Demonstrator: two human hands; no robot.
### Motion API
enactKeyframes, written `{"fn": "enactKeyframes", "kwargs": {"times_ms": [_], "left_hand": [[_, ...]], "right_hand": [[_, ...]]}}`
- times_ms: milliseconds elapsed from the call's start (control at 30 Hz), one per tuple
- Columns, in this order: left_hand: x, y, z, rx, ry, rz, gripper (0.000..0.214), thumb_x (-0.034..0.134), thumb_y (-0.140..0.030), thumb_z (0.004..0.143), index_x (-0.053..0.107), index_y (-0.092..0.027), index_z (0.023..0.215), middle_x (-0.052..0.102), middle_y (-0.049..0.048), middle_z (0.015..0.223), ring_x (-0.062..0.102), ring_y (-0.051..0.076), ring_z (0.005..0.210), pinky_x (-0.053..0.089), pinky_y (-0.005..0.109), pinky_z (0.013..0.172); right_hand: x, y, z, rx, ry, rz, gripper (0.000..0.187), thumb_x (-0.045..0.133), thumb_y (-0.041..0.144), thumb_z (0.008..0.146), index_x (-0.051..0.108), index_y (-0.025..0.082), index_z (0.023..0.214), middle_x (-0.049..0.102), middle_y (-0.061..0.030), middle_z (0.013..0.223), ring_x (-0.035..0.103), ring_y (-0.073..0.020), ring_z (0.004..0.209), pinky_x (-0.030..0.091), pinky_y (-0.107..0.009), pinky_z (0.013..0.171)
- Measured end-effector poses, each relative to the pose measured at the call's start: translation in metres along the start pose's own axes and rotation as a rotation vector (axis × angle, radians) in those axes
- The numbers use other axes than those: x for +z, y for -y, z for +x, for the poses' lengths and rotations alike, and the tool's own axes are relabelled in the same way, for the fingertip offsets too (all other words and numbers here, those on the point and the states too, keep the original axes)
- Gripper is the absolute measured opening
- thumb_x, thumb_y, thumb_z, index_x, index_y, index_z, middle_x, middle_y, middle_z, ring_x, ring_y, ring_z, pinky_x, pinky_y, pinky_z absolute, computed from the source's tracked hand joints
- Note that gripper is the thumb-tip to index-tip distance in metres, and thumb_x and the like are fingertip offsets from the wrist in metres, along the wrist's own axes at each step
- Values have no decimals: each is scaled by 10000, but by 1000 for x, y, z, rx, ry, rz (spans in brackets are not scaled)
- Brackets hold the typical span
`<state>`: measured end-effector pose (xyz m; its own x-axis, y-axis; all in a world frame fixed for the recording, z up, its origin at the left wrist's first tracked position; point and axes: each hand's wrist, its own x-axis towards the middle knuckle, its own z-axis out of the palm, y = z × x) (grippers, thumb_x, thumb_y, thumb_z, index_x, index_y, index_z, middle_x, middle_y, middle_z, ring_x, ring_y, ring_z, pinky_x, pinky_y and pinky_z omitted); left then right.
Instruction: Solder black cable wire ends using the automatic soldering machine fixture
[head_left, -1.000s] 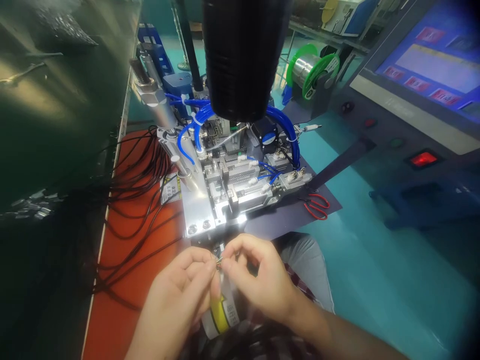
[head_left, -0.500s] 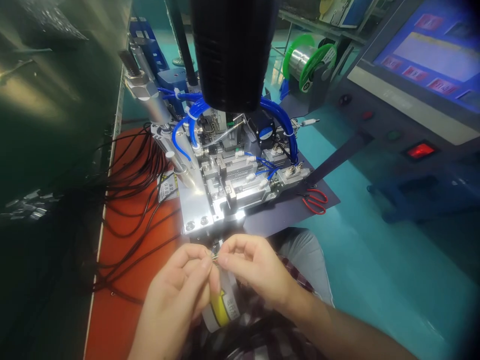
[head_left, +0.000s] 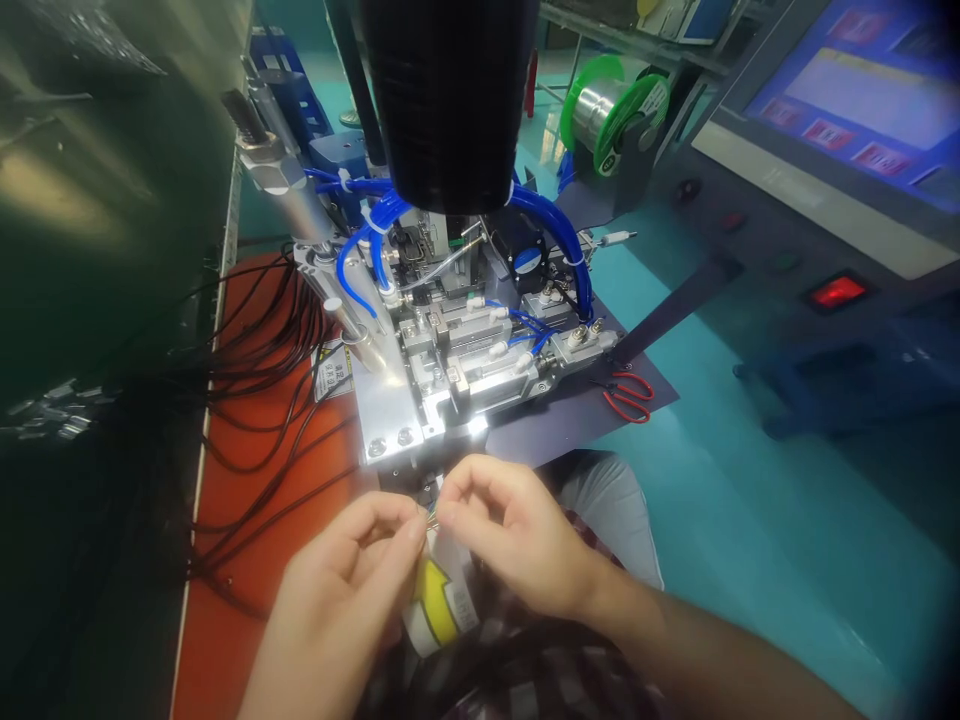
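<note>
My left hand and my right hand meet fingertip to fingertip just below the front edge of a small metal machine. Both pinch a tiny wire end between thumb and forefinger; its details are too small to make out. Under my hands a white label with a yellow arrow shows on a pale cylinder. The machine carries blue air hoses and a large black tube above it.
A bundle of black cables lies across the orange mat at the left. Red-handled scissors rest on a dark sheet right of the machine. A green solder spool and a control panel with a screen stand at the right.
My hands have stayed pinched together, shifting slightly up toward the machine's edge. The view has drifted a little, so the machine sits higher and further left in the picture.
</note>
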<state>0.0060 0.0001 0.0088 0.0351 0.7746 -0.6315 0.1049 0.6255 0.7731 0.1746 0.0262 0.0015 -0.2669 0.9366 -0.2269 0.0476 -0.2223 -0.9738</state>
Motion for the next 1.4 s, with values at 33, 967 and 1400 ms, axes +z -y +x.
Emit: {"fn": "enactKeyframes", "kwargs": {"times_ms": [33,967,1400], "left_hand": [[0,-1,2,-35,-12,-7,482,742,-676,694,610,-234,833,468,-60,597,406,94,491,394,198,450],[-18,10,20,760,-30,710,188,494,-273,965,674,-295,1015,652,9,974,694,149,790,553,189,673],[-26,31,34,942,-114,1139,463,357,-126,907,558,-227,1312,610,82,1114,674,196,805,539,283,654]], "right_hand": [[0,-2,2,39,13,44,97,611,256,825,597,182,765,515,38,639,437,-120,583,372,-267,571],[-12,-30,20,-82,71,-13,212,547,275,891,485,209,700,457,28,657,419,-140,639,372,-274,589],[-8,-43,30,-75,-6,-54,217,549,301,888,492,212,699,448,24,662,443,-150,672,377,-275,602]]}}
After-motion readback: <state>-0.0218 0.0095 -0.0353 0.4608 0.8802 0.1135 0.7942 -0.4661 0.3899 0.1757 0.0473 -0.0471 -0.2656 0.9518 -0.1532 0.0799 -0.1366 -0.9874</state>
